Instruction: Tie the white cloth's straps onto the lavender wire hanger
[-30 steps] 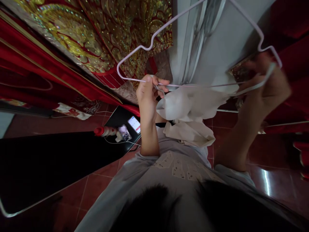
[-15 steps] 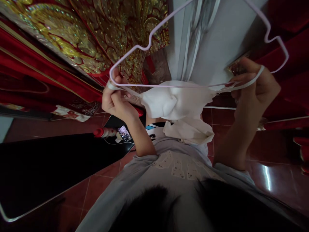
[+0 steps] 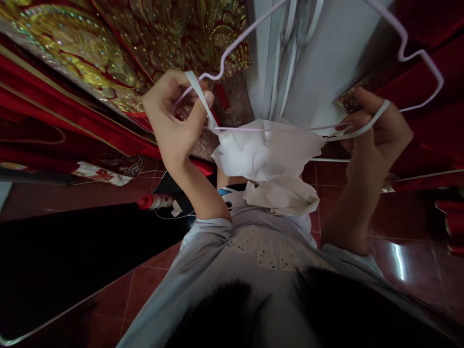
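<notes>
A pale lilac wire hanger (image 3: 250,30) spans the space in front of me, its bottom bar crossing between my hands. Below the bar hangs a thin white strappy garment (image 3: 268,152), its lower part bunched near my lap. My left hand (image 3: 170,123) is closed around the hanger's left end, with the garment's left strap (image 3: 200,96) stretched up across the fingers and thumb. At the other side, my right hand (image 3: 386,130) pinches the right strap (image 3: 379,116) near the bar, the strap looped over its fingers. The exact grip of the right fingertips is partly hidden.
Gold sequined red garments (image 3: 174,34) hang at the upper left, red cloth (image 3: 427,140) at the right. A grey panel (image 3: 326,63) stands ahead. A black table (image 3: 79,261) at the left bears a red-capped bottle (image 3: 159,201). Red tiles (image 3: 395,212) cover the floor.
My left hand has turned and risen, pulling the left strap upward around the hanger's left end. The right hand stays nearly in place. The phone on the table is now hidden behind my left arm.
</notes>
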A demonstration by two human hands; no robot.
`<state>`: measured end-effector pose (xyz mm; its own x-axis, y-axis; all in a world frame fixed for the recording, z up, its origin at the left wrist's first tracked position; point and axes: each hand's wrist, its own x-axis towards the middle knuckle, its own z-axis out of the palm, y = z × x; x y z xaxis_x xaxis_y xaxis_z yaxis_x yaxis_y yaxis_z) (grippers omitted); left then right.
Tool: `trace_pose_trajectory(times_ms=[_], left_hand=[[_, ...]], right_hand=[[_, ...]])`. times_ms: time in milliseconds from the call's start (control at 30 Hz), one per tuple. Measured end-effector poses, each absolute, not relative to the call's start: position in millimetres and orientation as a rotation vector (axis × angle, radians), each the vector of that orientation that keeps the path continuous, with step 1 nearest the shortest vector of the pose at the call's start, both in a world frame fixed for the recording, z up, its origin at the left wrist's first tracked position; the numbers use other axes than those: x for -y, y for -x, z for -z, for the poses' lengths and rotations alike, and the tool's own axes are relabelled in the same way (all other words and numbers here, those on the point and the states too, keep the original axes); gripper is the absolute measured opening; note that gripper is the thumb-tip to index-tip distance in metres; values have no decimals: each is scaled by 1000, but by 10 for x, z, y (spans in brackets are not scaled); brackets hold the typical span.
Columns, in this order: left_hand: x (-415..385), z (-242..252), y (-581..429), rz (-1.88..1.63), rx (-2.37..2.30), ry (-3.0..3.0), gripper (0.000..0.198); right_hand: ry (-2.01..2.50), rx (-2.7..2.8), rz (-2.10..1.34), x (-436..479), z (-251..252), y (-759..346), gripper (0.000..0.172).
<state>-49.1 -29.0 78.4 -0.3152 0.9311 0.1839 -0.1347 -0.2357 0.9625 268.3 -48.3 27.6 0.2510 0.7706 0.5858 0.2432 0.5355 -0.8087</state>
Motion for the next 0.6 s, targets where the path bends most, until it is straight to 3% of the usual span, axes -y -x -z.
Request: trace_pose_trajectory(times_ms=[133, 233, 367, 500, 600], left_hand=[[167, -961, 511, -1509, -1232, -1474, 13], [71, -937, 488, -1508, -1112, -1663, 21], [52, -623, 329, -1955, -1040, -1011, 21], [183, -267, -14, -1903, -857, -566, 15], [270, -139, -224, -1902, -762, -719, 14]], right_hand=[[1053, 1335, -503, 500, -225, -2661, 54], [981, 1307, -510, 492, -202, -2653, 48], [869, 1265, -448, 448, -185, -2647, 47], [871, 1263, -473, 439, -166, -2594, 45], [848, 1261, -530, 445, -145, -2555, 47]])
